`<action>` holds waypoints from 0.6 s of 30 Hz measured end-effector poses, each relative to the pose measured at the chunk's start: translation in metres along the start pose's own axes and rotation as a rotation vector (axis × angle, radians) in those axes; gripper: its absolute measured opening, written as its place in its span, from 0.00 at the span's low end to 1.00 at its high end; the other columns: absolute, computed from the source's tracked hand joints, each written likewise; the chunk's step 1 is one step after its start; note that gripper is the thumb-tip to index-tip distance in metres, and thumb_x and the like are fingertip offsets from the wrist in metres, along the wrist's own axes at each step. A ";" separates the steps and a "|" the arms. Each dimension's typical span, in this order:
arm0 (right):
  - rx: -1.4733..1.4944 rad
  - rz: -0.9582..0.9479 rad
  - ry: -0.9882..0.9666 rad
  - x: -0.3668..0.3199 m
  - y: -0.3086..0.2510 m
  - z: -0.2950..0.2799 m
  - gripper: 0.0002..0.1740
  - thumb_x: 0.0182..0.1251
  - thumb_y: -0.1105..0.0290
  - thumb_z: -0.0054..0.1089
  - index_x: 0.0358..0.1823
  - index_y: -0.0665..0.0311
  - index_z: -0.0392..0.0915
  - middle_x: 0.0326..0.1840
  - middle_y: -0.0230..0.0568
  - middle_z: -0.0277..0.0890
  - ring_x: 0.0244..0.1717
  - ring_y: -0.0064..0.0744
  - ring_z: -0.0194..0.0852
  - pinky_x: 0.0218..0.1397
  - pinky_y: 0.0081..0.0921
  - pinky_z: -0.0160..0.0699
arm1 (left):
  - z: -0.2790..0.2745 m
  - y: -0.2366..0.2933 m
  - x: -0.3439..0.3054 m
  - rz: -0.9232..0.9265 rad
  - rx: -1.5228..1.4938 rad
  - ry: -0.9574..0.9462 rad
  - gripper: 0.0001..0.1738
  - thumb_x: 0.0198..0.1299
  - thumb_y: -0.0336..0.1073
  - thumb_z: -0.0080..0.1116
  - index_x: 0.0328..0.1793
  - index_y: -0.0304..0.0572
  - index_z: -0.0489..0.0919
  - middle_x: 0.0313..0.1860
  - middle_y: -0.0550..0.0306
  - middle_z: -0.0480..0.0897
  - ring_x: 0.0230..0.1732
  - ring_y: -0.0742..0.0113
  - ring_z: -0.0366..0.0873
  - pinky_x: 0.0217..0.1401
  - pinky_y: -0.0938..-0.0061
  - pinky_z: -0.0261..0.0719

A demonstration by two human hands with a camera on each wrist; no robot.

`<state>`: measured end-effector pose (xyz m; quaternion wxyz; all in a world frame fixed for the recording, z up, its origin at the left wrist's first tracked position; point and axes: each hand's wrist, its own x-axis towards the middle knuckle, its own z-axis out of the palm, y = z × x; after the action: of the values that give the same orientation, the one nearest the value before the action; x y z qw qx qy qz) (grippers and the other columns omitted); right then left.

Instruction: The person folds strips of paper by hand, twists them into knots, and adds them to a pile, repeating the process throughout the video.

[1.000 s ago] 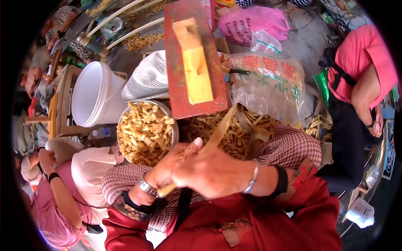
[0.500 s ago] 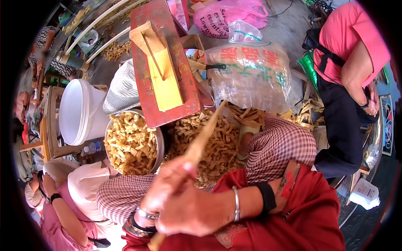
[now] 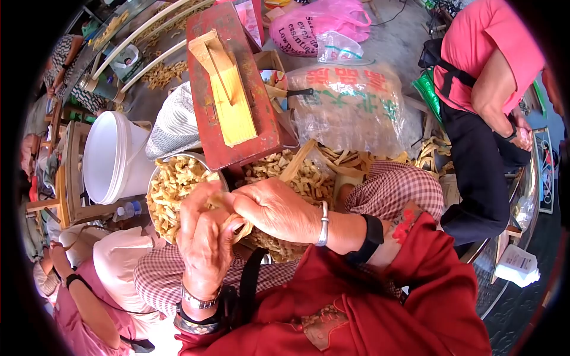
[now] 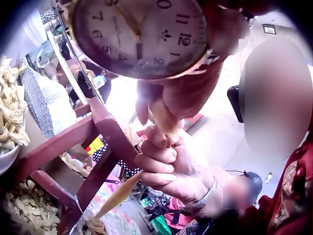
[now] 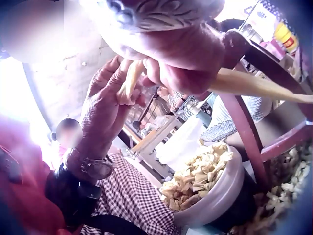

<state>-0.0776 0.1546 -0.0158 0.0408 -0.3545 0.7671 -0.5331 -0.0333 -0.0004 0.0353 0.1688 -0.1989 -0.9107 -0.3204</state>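
Observation:
My left hand [image 3: 205, 243] and right hand [image 3: 270, 210] are together above my lap, both holding one long tan strip [image 3: 298, 161]. Between the fingers, part of the strip is bent into a loop [image 5: 129, 81], which the left hand [image 5: 105, 100] pinches. Curled fingers of the right hand [image 4: 164, 164] grip the strip close by, and its long loose end [image 4: 120, 196] trails out past them. Just beyond the hands, a metal bowl [image 5: 230, 181] is heaped with short, knotted tan pieces [image 3: 169, 190]. More such pieces [image 3: 314, 184] lie in a pile beside it.
A red wooden bench [image 3: 261, 124] bearing a yellow wooden block tool [image 3: 234, 118] stands ahead. A white bucket [image 3: 110, 157] is to the left, and a large clear plastic bag [image 3: 350, 107] lies ahead right. People sit close on both sides, including one in pink [image 3: 487, 47].
Both hands have risen and moved forward from low over the lap. The strip, earlier stretched straight across both hands, is now bent into a loop between the fingers. The head view has shifted slightly.

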 end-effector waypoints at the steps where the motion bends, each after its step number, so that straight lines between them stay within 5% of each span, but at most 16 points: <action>1: -0.017 -0.043 -0.015 -0.001 0.000 -0.001 0.14 0.71 0.62 0.43 0.34 0.64 0.72 0.25 0.46 0.74 0.28 0.48 0.77 0.28 0.43 0.72 | 0.002 -0.003 -0.003 0.013 -0.020 -0.010 0.11 0.63 0.35 0.59 0.40 0.34 0.73 0.35 0.53 0.75 0.33 0.65 0.73 0.37 0.74 0.72; 5: 0.275 0.237 -0.044 -0.009 -0.012 -0.010 0.18 0.73 0.55 0.46 0.38 0.65 0.70 0.29 0.47 0.72 0.30 0.48 0.75 0.33 0.35 0.70 | 0.006 -0.009 -0.015 -0.335 -0.428 -0.076 0.10 0.65 0.35 0.58 0.41 0.36 0.72 0.34 0.62 0.75 0.31 0.81 0.68 0.31 0.84 0.69; 8: 0.277 0.181 0.069 -0.011 -0.014 -0.009 0.16 0.72 0.57 0.49 0.41 0.65 0.69 0.28 0.47 0.72 0.31 0.48 0.75 0.33 0.35 0.70 | 0.012 -0.004 -0.010 -0.554 -0.765 0.032 0.10 0.63 0.34 0.60 0.41 0.39 0.72 0.26 0.67 0.74 0.24 0.83 0.66 0.25 0.86 0.65; 12: 0.283 0.250 -0.051 -0.021 -0.008 -0.005 0.12 0.73 0.62 0.47 0.43 0.65 0.67 0.28 0.47 0.71 0.32 0.48 0.75 0.35 0.36 0.71 | 0.014 -0.003 -0.006 -0.748 -0.899 0.035 0.09 0.62 0.32 0.61 0.39 0.40 0.72 0.25 0.69 0.72 0.22 0.86 0.62 0.23 0.89 0.60; 15: 0.391 0.170 0.001 -0.022 -0.005 -0.009 0.09 0.71 0.67 0.45 0.45 0.64 0.64 0.31 0.56 0.72 0.36 0.61 0.73 0.35 0.43 0.72 | 0.014 0.002 -0.001 -0.800 -1.154 0.063 0.12 0.61 0.31 0.61 0.49 0.37 0.73 0.31 0.65 0.78 0.31 0.81 0.73 0.35 0.86 0.70; 18: 0.649 0.353 -0.096 -0.022 -0.004 -0.022 0.09 0.73 0.66 0.45 0.45 0.65 0.66 0.28 0.40 0.73 0.28 0.31 0.77 0.27 0.26 0.75 | 0.011 0.006 0.001 -0.787 -1.232 -0.035 0.22 0.58 0.21 0.56 0.60 0.35 0.73 0.42 0.58 0.80 0.42 0.72 0.79 0.51 0.81 0.75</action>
<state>-0.0690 0.1846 -0.0103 0.2784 -0.2099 0.6046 -0.7162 -0.0329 0.0113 0.0307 -0.1159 0.0791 -0.5719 -0.8082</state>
